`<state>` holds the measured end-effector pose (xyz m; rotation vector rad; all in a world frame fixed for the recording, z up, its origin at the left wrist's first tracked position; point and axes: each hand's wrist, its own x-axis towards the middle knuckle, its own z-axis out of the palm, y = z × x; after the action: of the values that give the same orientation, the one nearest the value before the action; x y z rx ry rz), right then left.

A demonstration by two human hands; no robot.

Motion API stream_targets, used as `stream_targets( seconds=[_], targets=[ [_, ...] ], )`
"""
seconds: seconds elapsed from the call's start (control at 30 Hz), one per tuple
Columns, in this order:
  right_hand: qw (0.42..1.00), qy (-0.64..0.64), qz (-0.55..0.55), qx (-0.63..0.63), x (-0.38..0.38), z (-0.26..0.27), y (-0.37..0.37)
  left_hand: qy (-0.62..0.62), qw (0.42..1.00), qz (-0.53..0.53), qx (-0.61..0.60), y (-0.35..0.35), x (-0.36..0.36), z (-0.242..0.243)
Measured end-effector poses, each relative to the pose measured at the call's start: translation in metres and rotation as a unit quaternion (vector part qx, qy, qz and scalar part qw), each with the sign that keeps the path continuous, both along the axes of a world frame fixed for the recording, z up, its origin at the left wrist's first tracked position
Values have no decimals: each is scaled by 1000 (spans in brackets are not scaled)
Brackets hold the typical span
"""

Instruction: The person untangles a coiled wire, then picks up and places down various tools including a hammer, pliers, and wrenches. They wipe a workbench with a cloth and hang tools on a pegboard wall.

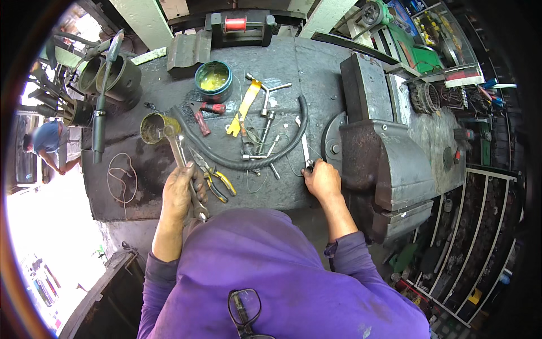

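Wrenches are gripped in my left hand, their upper ends in front of a yellowish cup. My right hand is closed around the lower part of a silver wrench over the bench near the vise. Between the hands lie pliers with yellow and black handles and a curved corrugated black hose. Inside the hose's curve are a T-shaped socket wrench, a yellow strip, a ratchet-like tool and thin wires. Red-handled tools lie beside an open tub of yellow grease.
A large bench vise stands at the right. Metal cylinders holding tools are at the back left. A wire loop lies on the left of the dark metal bench. A red spool sits at the back. Another person bends over at the far left.
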<state>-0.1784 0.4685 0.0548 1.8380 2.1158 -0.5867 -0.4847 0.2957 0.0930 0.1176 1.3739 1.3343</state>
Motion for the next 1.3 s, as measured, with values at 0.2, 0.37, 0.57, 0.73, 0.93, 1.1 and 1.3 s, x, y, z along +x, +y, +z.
stream_targets(
  seconds=[0.2, 0.37, 0.57, 0.73, 0.93, 1.1, 1.3],
  targets=[
    [996, 54, 12, -64, -9, 47, 8, -26, 999, 36, -6, -5, -2, 11],
    [987, 89, 41, 126, -16, 115, -23, 40, 998, -19, 54, -12, -1, 20],
    [822, 512, 231, 91, -58, 140, -28, 85, 964, -127, 220, 6, 5, 38],
    [756, 639, 34, -135, -114, 105, -47, 124, 957, -201, 170, 17, 22, 44],
    [925, 298, 66, 225, -65, 54, 15, 179, 966, -187, 2, -18, 6, 33],
    [980, 7, 133, 149, -9, 4, 62, 63, 995, -39, 66, -32, 0, 14],
    [983, 32, 73, 168, -12, -28, 57, 107, 992, -66, -4, -27, 4, 9]
  ],
)
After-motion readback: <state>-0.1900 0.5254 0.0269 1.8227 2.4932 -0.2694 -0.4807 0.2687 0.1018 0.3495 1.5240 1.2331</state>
